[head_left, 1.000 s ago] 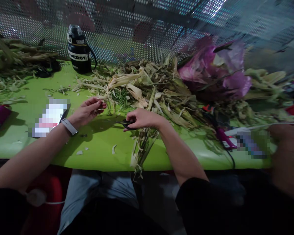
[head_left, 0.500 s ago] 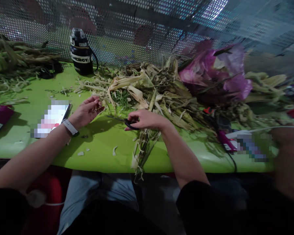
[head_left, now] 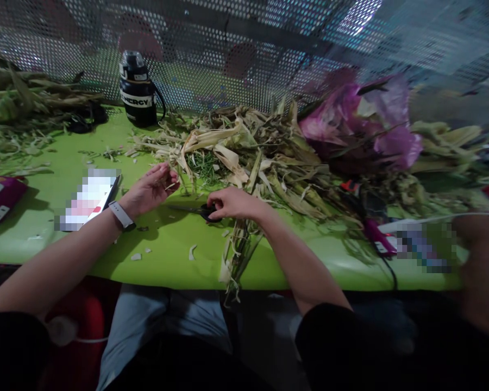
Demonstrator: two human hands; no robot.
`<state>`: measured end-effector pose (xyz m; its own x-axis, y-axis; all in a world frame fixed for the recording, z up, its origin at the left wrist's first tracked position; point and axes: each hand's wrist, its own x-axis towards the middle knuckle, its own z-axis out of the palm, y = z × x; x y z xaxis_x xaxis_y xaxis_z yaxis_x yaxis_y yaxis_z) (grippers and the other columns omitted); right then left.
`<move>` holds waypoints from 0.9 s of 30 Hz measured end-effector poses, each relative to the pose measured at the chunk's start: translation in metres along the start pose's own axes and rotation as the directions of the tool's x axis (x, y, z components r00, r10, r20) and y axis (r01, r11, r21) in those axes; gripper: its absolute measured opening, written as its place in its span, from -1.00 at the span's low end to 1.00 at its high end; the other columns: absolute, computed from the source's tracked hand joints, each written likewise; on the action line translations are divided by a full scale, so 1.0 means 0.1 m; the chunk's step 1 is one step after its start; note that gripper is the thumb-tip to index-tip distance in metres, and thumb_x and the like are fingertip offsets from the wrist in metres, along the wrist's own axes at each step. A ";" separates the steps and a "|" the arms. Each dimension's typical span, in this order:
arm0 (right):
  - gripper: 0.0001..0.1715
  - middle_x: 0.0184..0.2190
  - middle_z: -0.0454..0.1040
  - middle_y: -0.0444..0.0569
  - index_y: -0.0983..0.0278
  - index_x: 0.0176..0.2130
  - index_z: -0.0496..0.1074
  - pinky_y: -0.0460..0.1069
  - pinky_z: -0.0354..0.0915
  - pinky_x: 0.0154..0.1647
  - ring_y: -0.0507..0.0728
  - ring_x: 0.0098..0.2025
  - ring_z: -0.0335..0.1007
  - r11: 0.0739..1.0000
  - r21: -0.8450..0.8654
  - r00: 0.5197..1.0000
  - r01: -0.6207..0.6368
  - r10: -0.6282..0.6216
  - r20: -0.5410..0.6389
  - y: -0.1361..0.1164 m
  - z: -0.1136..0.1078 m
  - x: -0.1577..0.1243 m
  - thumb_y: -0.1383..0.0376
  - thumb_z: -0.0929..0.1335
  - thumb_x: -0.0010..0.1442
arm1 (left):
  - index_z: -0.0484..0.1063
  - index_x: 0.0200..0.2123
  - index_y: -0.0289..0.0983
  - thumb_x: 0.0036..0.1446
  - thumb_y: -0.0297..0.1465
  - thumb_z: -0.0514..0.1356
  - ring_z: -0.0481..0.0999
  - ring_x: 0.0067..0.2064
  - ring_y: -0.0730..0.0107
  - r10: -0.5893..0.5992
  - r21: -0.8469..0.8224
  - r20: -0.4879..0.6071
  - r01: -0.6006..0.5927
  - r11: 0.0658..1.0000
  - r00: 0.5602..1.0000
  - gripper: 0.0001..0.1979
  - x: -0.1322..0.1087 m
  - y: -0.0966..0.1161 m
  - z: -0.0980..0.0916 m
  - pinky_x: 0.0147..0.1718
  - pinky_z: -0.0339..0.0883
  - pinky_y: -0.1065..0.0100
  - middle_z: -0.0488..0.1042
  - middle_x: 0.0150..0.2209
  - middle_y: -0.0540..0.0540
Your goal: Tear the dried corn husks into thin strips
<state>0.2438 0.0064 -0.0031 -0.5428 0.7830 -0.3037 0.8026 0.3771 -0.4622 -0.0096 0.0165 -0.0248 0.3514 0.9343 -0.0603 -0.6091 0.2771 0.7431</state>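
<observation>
My right hand (head_left: 228,205) grips the black handles of a pair of scissors (head_left: 187,208), low over the green table (head_left: 163,266). The blades point left, below my other hand. My left hand (head_left: 155,187), with a white wristband, is held palm up with curled fingers; a thin pale bit shows at the fingertips, too small to name. Beyond both hands lies a heap of dried husk-like leaves (head_left: 236,136) with some thin green strands (head_left: 206,165) in it. A bundle of dry stalks (head_left: 238,255) hangs over the front edge beneath my right wrist.
A phone (head_left: 92,198) lies left of my left arm, by a purple box (head_left: 2,201). A dark bottle (head_left: 138,95) stands at the mesh (head_left: 204,60). To the right are a pink plastic bag (head_left: 391,125), another phone (head_left: 424,250) and another person's arm (head_left: 481,266).
My right hand and the scissors have lowered slightly toward the tabletop, the blades now lying flatter. My left hand has turned a little more palm up. The view has shifted slightly.
</observation>
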 end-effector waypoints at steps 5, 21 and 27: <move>-0.53 -0.42 0.45 -0.09 0.32 -0.19 0.52 -0.04 0.12 -0.38 0.02 -0.43 0.28 0.961 0.264 0.993 0.082 -0.056 -0.105 0.01 -0.03 -0.02 0.01 0.47 0.09 | 0.49 -0.29 -0.28 0.18 -0.45 0.32 0.57 -0.31 0.51 -0.024 0.082 0.088 0.016 0.997 0.996 -0.94 0.02 -0.07 -0.07 -0.15 0.49 0.41 0.56 -0.36 -0.01; -0.32 -0.57 0.20 -0.24 0.19 -0.46 0.16 -0.07 0.11 -0.56 -0.02 -0.53 0.12 0.541 0.784 0.838 0.306 0.238 -0.492 -0.41 0.38 0.12 -0.22 0.50 -0.11 | 0.44 -0.34 -0.27 0.34 -0.17 0.11 0.49 -0.45 0.42 -0.089 0.810 0.376 -0.281 0.515 0.922 -0.69 -0.15 -0.26 0.13 -0.37 0.35 0.39 0.53 -0.48 -0.04; -0.34 -0.60 0.20 -0.24 0.20 -0.49 0.19 -0.07 0.10 -0.55 -0.03 -0.56 0.11 0.569 0.778 0.878 0.268 0.187 -0.440 -0.44 0.41 0.11 -0.20 0.51 -0.11 | 0.45 -0.34 -0.28 0.33 -0.17 0.10 0.49 -0.43 0.34 -0.168 0.853 0.447 -0.361 0.378 0.879 -0.67 -0.23 -0.25 0.19 -0.39 0.32 0.33 0.56 -0.42 -0.12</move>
<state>0.1918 -0.0219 -0.0204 -0.2177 0.9759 0.0130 0.1185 0.0396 -0.9922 0.0105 -0.0160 -0.0293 0.7289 0.6742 0.1195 0.2493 -0.4239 0.8707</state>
